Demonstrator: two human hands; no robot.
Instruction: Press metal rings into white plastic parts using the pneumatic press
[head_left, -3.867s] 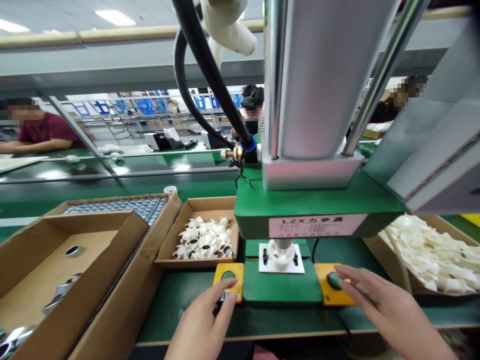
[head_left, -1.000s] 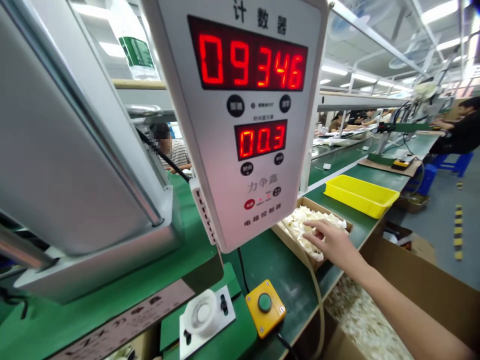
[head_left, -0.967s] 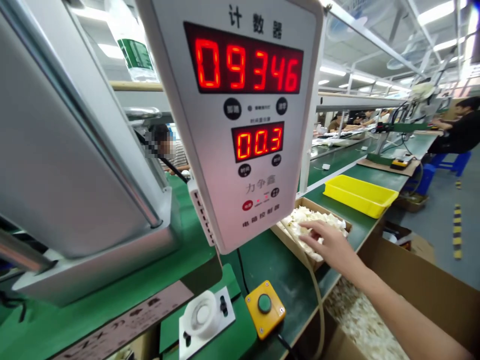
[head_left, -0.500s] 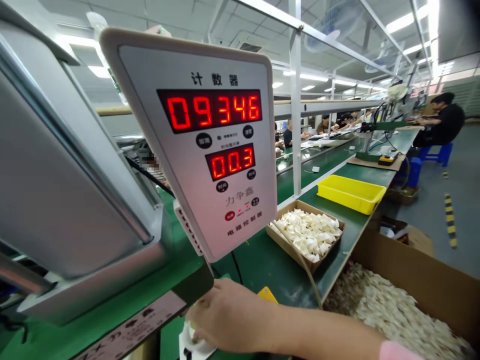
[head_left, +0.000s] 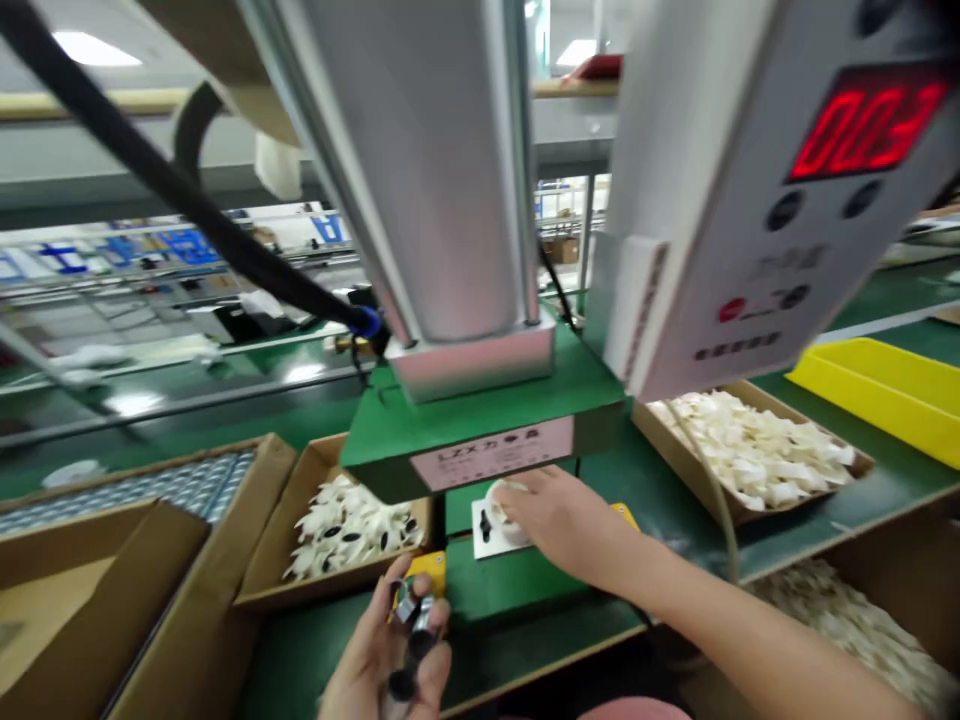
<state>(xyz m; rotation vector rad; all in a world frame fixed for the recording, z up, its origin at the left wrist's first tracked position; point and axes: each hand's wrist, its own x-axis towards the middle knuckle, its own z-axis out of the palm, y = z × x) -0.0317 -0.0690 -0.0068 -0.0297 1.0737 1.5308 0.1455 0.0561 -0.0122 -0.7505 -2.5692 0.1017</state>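
Note:
In my left hand (head_left: 401, 640), at the bottom of the view, several small silvery metal cylinders (head_left: 421, 632) with dark ends are held between thumb and curled fingers. My right hand (head_left: 551, 515) reaches under the head of a green bench press (head_left: 480, 410). Its fingers close over a round white plastic part (head_left: 508, 508) at the press fixture, a white plate (head_left: 491, 540) on the green base. Those fingertips are partly hidden and blurred.
A cardboard tray (head_left: 259, 580) of white parts with dark rings stands left of the press; beyond it, rows of metal cylinders (head_left: 202, 485) fill a carton. At right are another tray of white pieces (head_left: 757, 450), a yellow bin (head_left: 892, 390) and the counter box (head_left: 757, 200).
The view has swung left and down, so the press is central and the counter box has moved right. My left hand with metal cylinders has come into view; my right hand stays at the fixture.

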